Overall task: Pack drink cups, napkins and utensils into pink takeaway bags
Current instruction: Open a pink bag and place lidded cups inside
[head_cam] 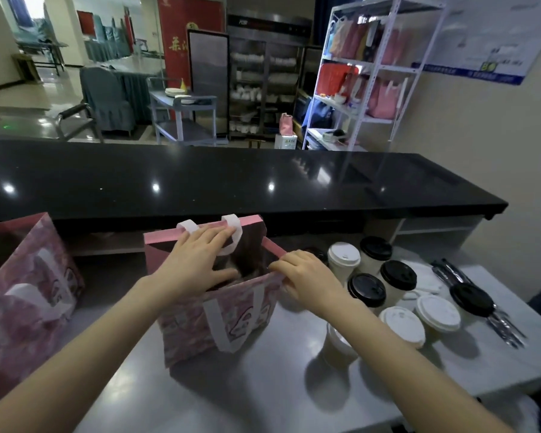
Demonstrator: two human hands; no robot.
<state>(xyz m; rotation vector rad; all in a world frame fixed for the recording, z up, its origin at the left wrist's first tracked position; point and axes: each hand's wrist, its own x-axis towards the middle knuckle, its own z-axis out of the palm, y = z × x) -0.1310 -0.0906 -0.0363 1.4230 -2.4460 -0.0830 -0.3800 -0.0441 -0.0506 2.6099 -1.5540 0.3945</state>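
Note:
A pink takeaway bag (pixel 200 320) with white handles stands open on the steel table in the middle. My left hand (pixel 197 257) lies over its far rim, fingers stretched across the far white handle, thumb down inside the opening. My right hand (pixel 306 276) pinches the near right rim of the bag. Right of the bag stand several paper drink cups (pixel 403 326), some with white lids, some with black lids. White napkins (pixel 425 279) lie behind them. Wrapped utensils (pixel 500 326) lie at the far right.
A second pink bag (pixel 25 295) stands at the left edge of the steel table (pixel 278 385). A raised black counter (pixel 231 179) runs behind. A white shelf rack (pixel 372 70) with more bags stands at the back right.

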